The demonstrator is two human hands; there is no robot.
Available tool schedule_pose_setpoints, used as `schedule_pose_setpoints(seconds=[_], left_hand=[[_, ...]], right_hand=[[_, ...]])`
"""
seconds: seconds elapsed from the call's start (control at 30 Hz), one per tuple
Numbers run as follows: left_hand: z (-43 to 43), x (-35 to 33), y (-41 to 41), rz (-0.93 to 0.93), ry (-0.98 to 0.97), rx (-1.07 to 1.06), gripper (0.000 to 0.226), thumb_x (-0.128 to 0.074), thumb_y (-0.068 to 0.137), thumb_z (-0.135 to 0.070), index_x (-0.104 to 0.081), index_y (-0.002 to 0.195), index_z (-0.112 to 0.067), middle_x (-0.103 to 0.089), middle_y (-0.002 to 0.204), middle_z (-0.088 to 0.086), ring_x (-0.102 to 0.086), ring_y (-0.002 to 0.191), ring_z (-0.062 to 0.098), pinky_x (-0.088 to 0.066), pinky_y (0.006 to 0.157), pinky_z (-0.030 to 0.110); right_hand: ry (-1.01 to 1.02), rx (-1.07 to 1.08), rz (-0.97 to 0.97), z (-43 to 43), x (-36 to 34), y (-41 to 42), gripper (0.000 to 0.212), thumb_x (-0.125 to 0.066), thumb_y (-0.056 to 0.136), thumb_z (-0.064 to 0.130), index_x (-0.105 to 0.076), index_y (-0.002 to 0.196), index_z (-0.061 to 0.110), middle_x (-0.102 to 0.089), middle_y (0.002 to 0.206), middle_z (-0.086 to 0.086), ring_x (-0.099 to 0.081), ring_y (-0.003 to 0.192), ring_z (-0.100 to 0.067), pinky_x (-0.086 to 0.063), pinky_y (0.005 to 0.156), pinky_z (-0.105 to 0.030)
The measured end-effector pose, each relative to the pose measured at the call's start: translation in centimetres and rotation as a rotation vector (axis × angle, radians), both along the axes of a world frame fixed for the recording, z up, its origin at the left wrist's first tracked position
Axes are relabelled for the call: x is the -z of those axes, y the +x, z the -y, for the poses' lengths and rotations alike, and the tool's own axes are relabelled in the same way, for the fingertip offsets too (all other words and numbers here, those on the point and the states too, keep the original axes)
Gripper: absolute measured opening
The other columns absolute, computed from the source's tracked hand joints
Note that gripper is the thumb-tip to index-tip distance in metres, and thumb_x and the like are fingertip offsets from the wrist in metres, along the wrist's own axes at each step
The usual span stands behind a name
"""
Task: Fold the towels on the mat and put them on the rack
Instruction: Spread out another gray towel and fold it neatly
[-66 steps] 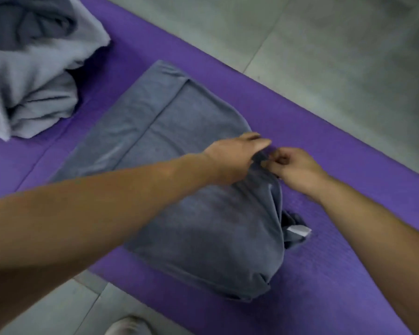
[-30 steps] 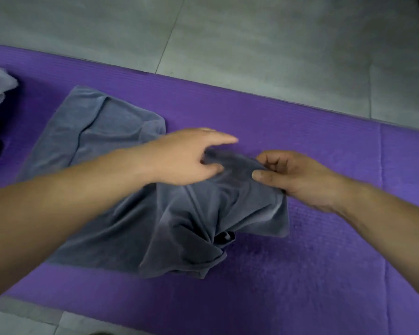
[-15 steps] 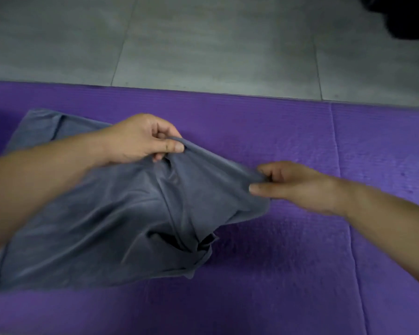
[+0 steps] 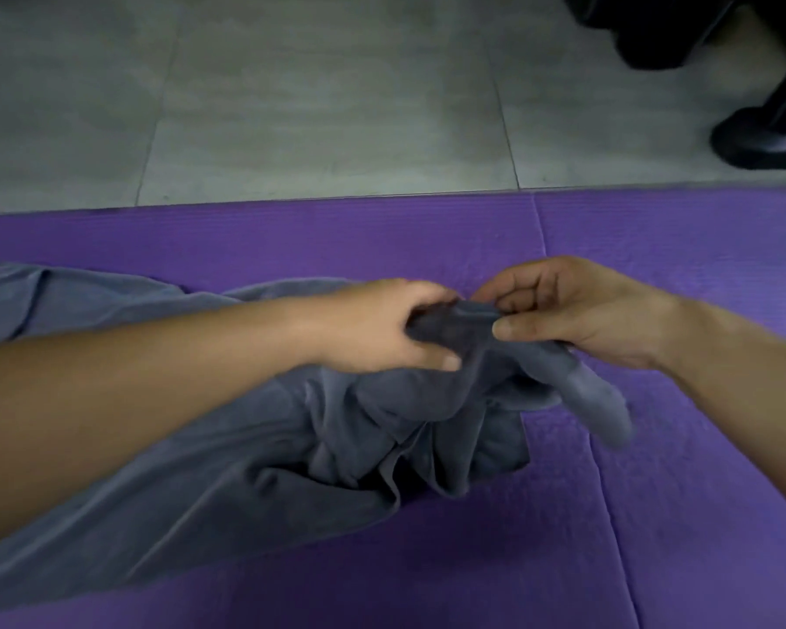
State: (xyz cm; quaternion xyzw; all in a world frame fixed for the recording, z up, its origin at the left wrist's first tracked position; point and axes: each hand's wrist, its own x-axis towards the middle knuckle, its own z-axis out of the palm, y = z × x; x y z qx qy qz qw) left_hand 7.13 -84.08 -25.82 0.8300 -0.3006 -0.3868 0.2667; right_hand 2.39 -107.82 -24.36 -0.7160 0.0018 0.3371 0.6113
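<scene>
Hands meet mid-mat — left hand (image 4: 384,331) and right hand (image 4: 563,311) (thumbs forward) pinch towel (image 4: 246,447).

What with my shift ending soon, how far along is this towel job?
Done: nothing finished shows; no folded towel or rack is in view. In hand: the left hand and right hand both pinch a bunched edge of the grey towel, lifted off the purple mat, the rest lying crumpled. Left: flatten it, fold it, carry it to the rack.
</scene>
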Motion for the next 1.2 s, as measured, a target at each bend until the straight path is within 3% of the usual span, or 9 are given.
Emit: schedule_pose_setpoints(seconds=[0.1, 0.27, 0.37, 0.5, 0.57, 0.67, 0.8, 0.97, 1.2], left_hand=[[2.6, 1.1, 0.8, -0.226, -0.174, -0.156, 0.017, -0.075, 0.089, -0.03, -0.071, 0.102, -0.019, -0.063, 0.068, -0.018, -0.055, 0.064, 0.0, -0.05, 0.06, 0.022], [2.5, 1.2, 2.5, -0.173, -0.24, -0.255, 0.011, -0.071, 0.092, -0.018, -0.068, 0.082, -0.017, -0.06, 0.059, -0.016, -0.051, 0.055, -0.003, -0.042, 0.051, 0.013], [2.4, 1.3, 2.8, -0.158, -0.188, -0.28, 0.013, -0.072, 0.092, -0.023, -0.07, 0.079, -0.022, -0.057, 0.059, -0.014, -0.05, 0.054, -0.001, -0.042, 0.049, 0.019], [4.6, 1.2, 2.9, -0.163, -0.155, -0.295, 0.013, -0.076, 0.088, -0.029, -0.072, 0.077, -0.024, -0.062, 0.066, -0.01, -0.056, 0.06, 0.003, -0.048, 0.054, 0.023], [6.2, 1.4, 2.9, -0.141, -0.159, -0.327, 0.018, -0.077, 0.087, -0.03, -0.072, 0.082, -0.014, -0.064, 0.073, -0.001, -0.058, 0.065, 0.01, -0.052, 0.057, 0.025], [8.2, 2.1, 3.1, -0.038, -0.113, -0.388, 0.031, -0.077, 0.088, -0.034, -0.069, 0.088, -0.005, -0.062, 0.074, 0.001, -0.058, 0.068, 0.013, -0.06, 0.063, 0.031], [9.9, 4.3, 3.9, 0.065, -0.086, -0.509, 0.028, -0.075, 0.089, -0.035, -0.069, 0.086, -0.008, -0.064, 0.072, -0.003, -0.061, 0.069, 0.016, -0.062, 0.077, 0.045], [12.2, 6.8, 4.2, 0.225, -0.077, -0.623, 0.019, -0.068, 0.093, -0.034, -0.062, 0.106, -0.021, -0.064, 0.107, -0.001, -0.062, 0.096, 0.017, -0.049, 0.086, 0.03], [11.8, 8.9, -1.3, 0.378, 0.053, -0.307, 0.042, -0.053, 0.099, -0.042, -0.055, 0.136, -0.022, -0.046, 0.146, 0.003, -0.04, 0.138, 0.027, -0.033, 0.116, 0.04]], right_hand=[[-0.104, -0.006, 0.009, 1.6, -0.1, -0.6, 0.032, -0.079, 0.078, 0.017, -0.072, 0.11, 0.016, -0.076, 0.097, -0.013, -0.071, 0.085, -0.02, -0.057, 0.074, -0.027], [-0.588, -0.214, 0.014, 6.4, 0.8, -2.8, 0.031, -0.077, 0.083, 0.043, -0.065, 0.077, 0.016, -0.06, 0.06, 0.009, -0.053, 0.052, -0.004, -0.041, 0.051, -0.019], [-0.261, 0.045, -0.011, 9.1, 2.0, -4.7, 0.056, -0.085, 0.07, 0.054, -0.064, 0.082, 0.004, -0.06, 0.071, -0.005, -0.055, 0.063, -0.013, -0.044, 0.058, -0.024], [0.284, 0.42, -0.054, 11.5, 3.0, -6.5, 0.046, -0.088, 0.069, 0.045, -0.065, 0.087, 0.008, -0.065, 0.079, -0.01, -0.063, 0.067, -0.018, -0.054, 0.06, -0.027], [0.381, 0.545, -0.059, 12.0, 2.7, -6.8, 0.022, -0.069, 0.086, 0.031, -0.068, 0.093, 0.01, -0.07, 0.086, -0.008, -0.067, 0.074, -0.019, -0.058, 0.064, -0.029], [0.417, 0.664, -0.085, 12.8, 2.3, -6.3, 0.033, -0.053, 0.094, 0.021, -0.066, 0.12, 0.004, -0.071, 0.112, -0.013, -0.07, 0.096, -0.024, -0.061, 0.08, -0.034], [0.23, 0.952, -0.068, 13.7, 3.7, -4.2, 0.035, -0.065, 0.095, 0.019, -0.064, 0.124, 0.0, -0.072, 0.115, -0.014, -0.072, 0.1, -0.025, -0.06, 0.079, -0.034], [-0.153, 1.076, 0.054, 14.7, 7.8, 1.2, 0.006, -0.07, 0.095, 0.022, -0.073, 0.093, 0.017, -0.076, 0.093, -0.003, -0.074, 0.091, -0.023, -0.06, 0.073, -0.034], [-0.319, 0.981, 0.086, 15.7, 12.0, 2.8, 0.056, -0.072, 0.092, 0.023, -0.05, 0.143, 0.023, -0.062, 0.125, 0.006, -0.062, 0.112, -0.012, -0.051, 0.095, -0.027]])
